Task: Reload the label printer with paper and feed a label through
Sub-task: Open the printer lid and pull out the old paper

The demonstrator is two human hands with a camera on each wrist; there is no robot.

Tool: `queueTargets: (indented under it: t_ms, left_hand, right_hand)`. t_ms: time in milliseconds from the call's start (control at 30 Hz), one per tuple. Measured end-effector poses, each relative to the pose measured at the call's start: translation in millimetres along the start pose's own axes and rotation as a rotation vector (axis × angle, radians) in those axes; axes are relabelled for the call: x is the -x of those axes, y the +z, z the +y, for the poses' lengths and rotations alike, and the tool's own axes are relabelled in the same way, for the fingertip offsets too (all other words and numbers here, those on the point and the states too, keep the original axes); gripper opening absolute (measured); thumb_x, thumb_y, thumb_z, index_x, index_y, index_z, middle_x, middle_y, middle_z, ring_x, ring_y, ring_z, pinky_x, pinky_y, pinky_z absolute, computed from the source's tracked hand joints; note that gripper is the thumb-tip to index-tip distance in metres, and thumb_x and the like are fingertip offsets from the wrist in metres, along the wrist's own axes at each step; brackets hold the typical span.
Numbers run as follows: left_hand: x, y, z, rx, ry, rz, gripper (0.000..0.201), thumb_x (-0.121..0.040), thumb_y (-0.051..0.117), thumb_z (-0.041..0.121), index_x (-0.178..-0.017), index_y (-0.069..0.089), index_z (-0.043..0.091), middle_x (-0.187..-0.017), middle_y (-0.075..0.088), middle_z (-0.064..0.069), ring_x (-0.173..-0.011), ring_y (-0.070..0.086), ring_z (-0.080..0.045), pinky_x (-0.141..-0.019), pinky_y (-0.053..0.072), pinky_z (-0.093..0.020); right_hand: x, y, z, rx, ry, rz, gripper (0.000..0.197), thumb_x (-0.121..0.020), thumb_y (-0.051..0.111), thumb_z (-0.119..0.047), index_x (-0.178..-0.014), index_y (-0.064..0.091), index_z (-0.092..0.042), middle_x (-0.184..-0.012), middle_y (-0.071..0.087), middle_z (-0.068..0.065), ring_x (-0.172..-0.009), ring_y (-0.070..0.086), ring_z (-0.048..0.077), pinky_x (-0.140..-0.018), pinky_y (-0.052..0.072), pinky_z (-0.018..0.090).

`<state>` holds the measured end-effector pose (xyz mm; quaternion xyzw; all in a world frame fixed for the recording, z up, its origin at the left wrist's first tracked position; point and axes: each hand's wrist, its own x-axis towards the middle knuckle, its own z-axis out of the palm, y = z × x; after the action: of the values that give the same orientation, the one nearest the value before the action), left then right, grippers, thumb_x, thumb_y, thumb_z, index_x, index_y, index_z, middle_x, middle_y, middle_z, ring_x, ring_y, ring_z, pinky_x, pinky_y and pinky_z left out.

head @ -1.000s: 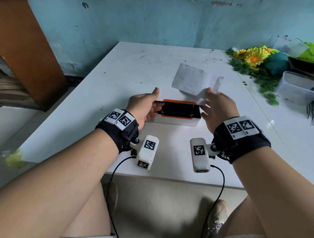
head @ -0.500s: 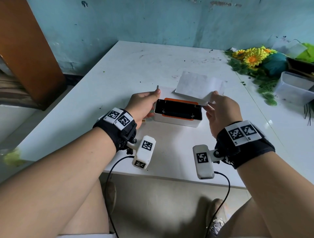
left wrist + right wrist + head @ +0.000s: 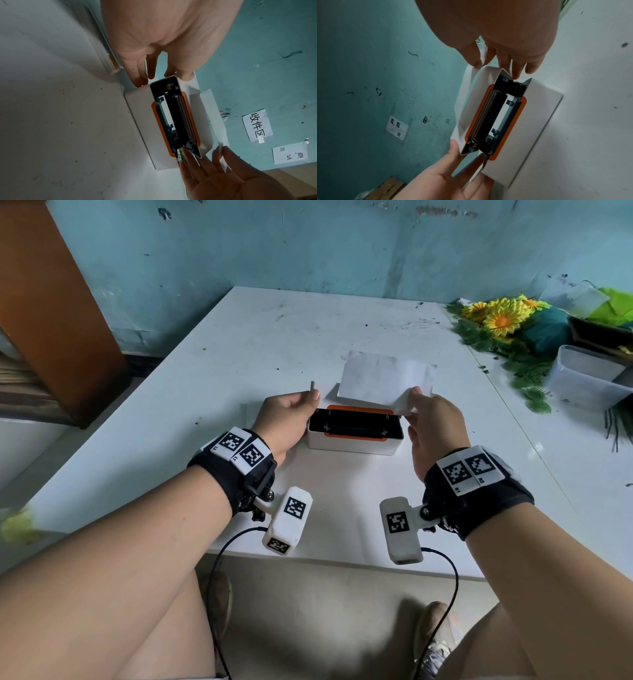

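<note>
Sitting near the front edge of the white table (image 3: 239,344), the label printer (image 3: 352,445) has its lid (image 3: 462,108) swung up and back, baring the black paper bay with its orange rim. Both hands bracket it — the left hand (image 3: 286,419) at its left end, the right hand (image 3: 433,428) at its right end. The left fingers (image 3: 144,70) reach down to the body's corner while the thumb lies against the lid's outer corner, a loose clasp round that end. The right thumb and forefinger pinch the white label paper (image 3: 387,378) where it rises behind the lid — its sheet stands tilted back above the printer — and the other right fingers (image 3: 517,67) reach toward the printer's end. Artificial sunflowers (image 3: 496,316) and a clear plastic tub (image 3: 589,378) lie well apart at the table's right.
</note>
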<state>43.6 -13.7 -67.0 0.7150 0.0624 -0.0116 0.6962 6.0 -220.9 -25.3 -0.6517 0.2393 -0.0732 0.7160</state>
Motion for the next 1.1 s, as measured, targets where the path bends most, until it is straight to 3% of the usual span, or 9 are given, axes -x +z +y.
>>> queueTargets:
  t_ms: [233, 467, 567, 667, 767, 833, 933, 1033, 1100]
  left_hand:
    - [-3.0, -1.5, -8.5, -0.008, 0.052, -0.017, 0.014, -0.100, 0.070, 0.032, -0.105, 0.080, 0.024, -0.098, 0.075, 0.003, -0.099, 0.066, -0.019, -0.113, 0.051, -0.054]
    - [-8.4, -6.3, -18.1, -0.003, 0.046, -0.088, 0.021, -0.091, 0.067, 0.026, -0.105, 0.081, 0.019, -0.110, 0.076, -0.012, -0.099, 0.059, -0.020, -0.109, 0.049, -0.048]
    - [-6.0, -4.0, -13.9, -0.007, 0.032, -0.080, 0.017, -0.092, 0.069, 0.020, -0.105, 0.081, 0.018, -0.109, 0.074, -0.005, -0.101, 0.061, -0.019, -0.111, 0.049, -0.049]
    - [-1.5, 1.3, -2.5, -0.109, 0.068, 0.062, 0.039, -0.086, 0.080, 0.026, -0.125, 0.076, 0.020, -0.127, 0.073, 0.003, -0.118, 0.067, -0.015, -0.113, 0.051, -0.043]
    - [11.7, 7.5, 14.2, -0.183, 0.243, 0.257, 0.027, -0.090, 0.080, 0.028, -0.117, 0.077, 0.023, -0.120, 0.071, 0.011, -0.116, 0.066, -0.015, -0.103, 0.056, -0.042]
    - [20.5, 11.9, 23.4, -0.117, 0.308, 0.215, 0.011, -0.095, 0.075, 0.030, -0.103, 0.080, 0.023, -0.108, 0.076, 0.013, -0.107, 0.070, -0.010, -0.100, 0.057, -0.034]
    - [24.8, 14.6, 28.2, 0.020, 0.266, 0.106, 0.027, -0.099, 0.067, 0.042, -0.085, 0.083, 0.026, -0.097, 0.081, 0.006, -0.095, 0.073, -0.008, -0.092, 0.054, -0.026]
    - [19.6, 11.7, 28.6, 0.155, 0.185, 0.118, 0.034, -0.099, 0.066, 0.048, -0.089, 0.082, 0.020, -0.097, 0.084, 0.001, -0.100, 0.078, -0.012, -0.098, 0.055, -0.027]
    - [15.7, 9.6, 29.0, 0.167, 0.156, 0.145, 0.027, -0.098, 0.072, 0.040, -0.093, 0.082, 0.016, -0.097, 0.084, -0.001, -0.094, 0.077, -0.005, -0.094, 0.055, -0.024]
  right_hand:
    - [1.8, 0.8, 3.9, -0.049, -0.016, -0.003, 0.034, -0.107, 0.056, -0.019, -0.074, 0.046, -0.014, -0.073, 0.049, -0.002, -0.065, 0.049, 0.012, -0.072, 0.043, 0.023]
    - [-1.0, 2.2, 15.7, -0.059, -0.012, 0.002, 0.033, -0.103, 0.060, -0.019, -0.072, 0.048, -0.014, -0.075, 0.048, 0.001, -0.078, 0.049, 0.024, -0.084, 0.046, 0.034]
    - [-6.2, 1.0, 19.0, -0.079, -0.020, -0.003, 0.023, -0.102, 0.061, -0.024, -0.084, 0.054, -0.011, -0.085, 0.053, 0.007, -0.085, 0.052, 0.024, -0.086, 0.046, 0.034]
    - [-9.3, -3.1, 15.3, -0.100, -0.072, 0.040, 0.019, -0.104, 0.062, -0.026, -0.091, 0.059, -0.013, -0.089, 0.061, 0.003, -0.079, 0.060, 0.014, -0.075, 0.047, 0.022]
    - [-2.8, -3.1, 5.4, -0.087, -0.272, 0.103, 0.013, -0.102, 0.067, -0.018, -0.089, 0.070, -0.021, -0.082, 0.071, -0.011, -0.060, 0.066, -0.008, -0.059, 0.048, 0.008]
    - [3.6, -0.2, 1.1, -0.061, -0.406, 0.076, 0.020, -0.098, 0.071, -0.011, -0.091, 0.077, -0.028, -0.088, 0.078, -0.015, -0.076, 0.072, -0.009, -0.071, 0.054, 0.009]
    - [10.3, 9.5, 1.9, 0.065, -0.569, -0.024, 0.029, -0.094, 0.073, -0.005, -0.094, 0.082, -0.033, -0.112, 0.081, -0.008, -0.118, 0.071, 0.002, -0.097, 0.054, 0.012]
    - [16.1, 20.0, 7.2, 0.226, -0.653, -0.135, 0.025, -0.095, 0.074, -0.005, -0.102, 0.085, -0.026, -0.111, 0.071, -0.032, -0.138, 0.056, 0.002, -0.095, 0.040, -0.003]
    - [17.3, 27.0, 12.6, 0.295, -0.665, -0.196, 0.027, -0.095, 0.072, -0.002, -0.100, 0.086, -0.025, -0.110, 0.069, -0.035, -0.143, 0.050, 0.002, -0.107, 0.042, 0.009]
